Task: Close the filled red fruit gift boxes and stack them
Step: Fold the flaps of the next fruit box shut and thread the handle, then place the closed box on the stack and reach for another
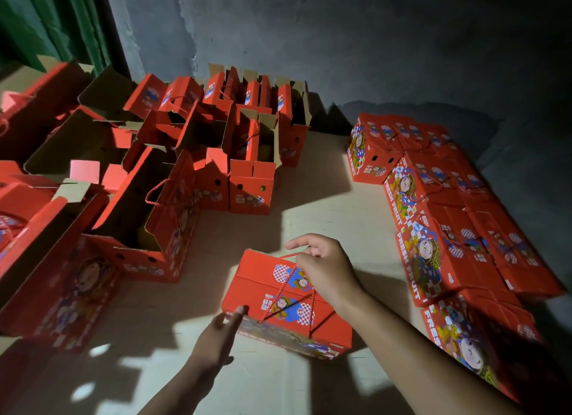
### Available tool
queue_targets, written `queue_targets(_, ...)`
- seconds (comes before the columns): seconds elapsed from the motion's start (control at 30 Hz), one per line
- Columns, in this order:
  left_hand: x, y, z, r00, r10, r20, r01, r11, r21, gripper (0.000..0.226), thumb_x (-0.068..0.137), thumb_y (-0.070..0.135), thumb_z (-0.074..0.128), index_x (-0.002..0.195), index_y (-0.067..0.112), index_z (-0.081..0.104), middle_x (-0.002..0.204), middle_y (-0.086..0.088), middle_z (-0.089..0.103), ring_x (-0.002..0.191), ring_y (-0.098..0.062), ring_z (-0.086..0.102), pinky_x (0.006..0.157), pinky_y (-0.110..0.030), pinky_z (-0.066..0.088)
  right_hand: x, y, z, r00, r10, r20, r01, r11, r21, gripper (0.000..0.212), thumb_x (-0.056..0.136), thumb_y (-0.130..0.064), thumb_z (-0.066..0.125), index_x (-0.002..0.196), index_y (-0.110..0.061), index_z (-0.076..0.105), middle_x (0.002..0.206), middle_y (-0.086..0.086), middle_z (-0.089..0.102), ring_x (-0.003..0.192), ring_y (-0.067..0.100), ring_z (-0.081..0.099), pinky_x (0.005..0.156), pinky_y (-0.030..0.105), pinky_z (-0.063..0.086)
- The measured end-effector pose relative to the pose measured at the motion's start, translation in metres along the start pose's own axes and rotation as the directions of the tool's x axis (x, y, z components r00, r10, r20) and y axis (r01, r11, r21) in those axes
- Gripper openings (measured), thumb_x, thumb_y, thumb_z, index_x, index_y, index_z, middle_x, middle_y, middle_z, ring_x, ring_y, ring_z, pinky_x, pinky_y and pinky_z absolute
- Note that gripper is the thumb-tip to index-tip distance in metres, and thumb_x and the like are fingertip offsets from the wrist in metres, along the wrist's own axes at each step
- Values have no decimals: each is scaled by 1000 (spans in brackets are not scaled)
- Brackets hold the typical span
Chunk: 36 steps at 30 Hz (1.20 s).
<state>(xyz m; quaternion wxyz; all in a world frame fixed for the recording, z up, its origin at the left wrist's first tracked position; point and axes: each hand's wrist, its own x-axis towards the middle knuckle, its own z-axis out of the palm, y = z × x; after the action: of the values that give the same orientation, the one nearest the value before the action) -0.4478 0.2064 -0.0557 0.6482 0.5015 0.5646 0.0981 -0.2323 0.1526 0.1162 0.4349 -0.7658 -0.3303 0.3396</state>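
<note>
Cardboard floor (pixel 315 204): right hand (pixel 322 267) pinches the closed box's (pixel 278 303) cord (red) (pixel 291 255); left hand's (pixel 218 337) straight fingertips touch its near corner.

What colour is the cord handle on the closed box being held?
Red, matching the box; the cord handle shows best in the head view.

A rough grey plastered wall (pixel 340 43) and green curtain (pixel 52 21) back a shadow-patched pale floor (pixel 325 204).

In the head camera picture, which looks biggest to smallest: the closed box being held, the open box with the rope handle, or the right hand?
1. Open box
2. Closed box, though it's nearer the camera, so unsure
3. Right hand
</note>
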Motion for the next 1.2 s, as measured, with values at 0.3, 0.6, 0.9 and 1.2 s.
queue_targets(0.3,-5,21,37,962,40,272,-45,999,10,101,73,80,65,160,53,21,142,26,57,124,-3,57,97,-46,56,-9,10,-28,996,49,-70,-42,994,97,36,86,-3,58,92,-31,79,75,21,66,59,25,55,58,30,41)
queue_targets(0.6,-17,37,81,830,209,517,-289,954,79,64,78,72,80,124,86,38,130,49,54,125,24,46,101,-12,46,-18,16,-51,984,83,-159,-62,989,133,32,90,6,61,99,-18,79,72,-16,70,56,-2,63,52,13,44)
queue_targets(0.9,-20,20,99,678,496,542,-669,722,176,148,72,47,97,163,13,-14,174,2,6,161,-10,11,128,-32,26,-33,58,-57,989,-66,-133,41,983,-181,31,90,-2,66,93,-31,77,100,-21,70,97,7,70,82,29,59)
queue_targets(1.2,-16,10,113,666,581,467,-731,634,253,149,68,66,89,160,21,-20,168,1,-30,159,-14,-22,128,-31,23,-75,151,-64,979,-59,197,191,618,-763,94,75,-85,56,155,-40,33,151,-20,26,144,8,25,122,32,30)
